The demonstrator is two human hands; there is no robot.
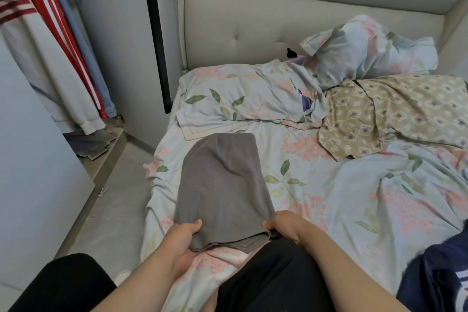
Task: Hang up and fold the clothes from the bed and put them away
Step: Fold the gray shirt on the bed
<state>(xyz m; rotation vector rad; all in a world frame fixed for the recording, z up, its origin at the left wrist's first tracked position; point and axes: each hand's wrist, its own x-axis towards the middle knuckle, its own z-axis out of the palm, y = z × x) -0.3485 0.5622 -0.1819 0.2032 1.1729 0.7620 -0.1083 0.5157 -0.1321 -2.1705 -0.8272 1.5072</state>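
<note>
Two-hand fold of grey garment (222, 190).
Your left hand (182, 238) and right hand (286, 228) pinch its near corners, thumbs on top; it lies just beside the floral pillow (243, 99). Next, likely fold toward that pillow.

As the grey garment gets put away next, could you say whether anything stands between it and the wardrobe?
Nothing visible does. The left hand and right hand grip the garment; a small white object lies on the floor by the wardrobe, not blocking it.
</note>
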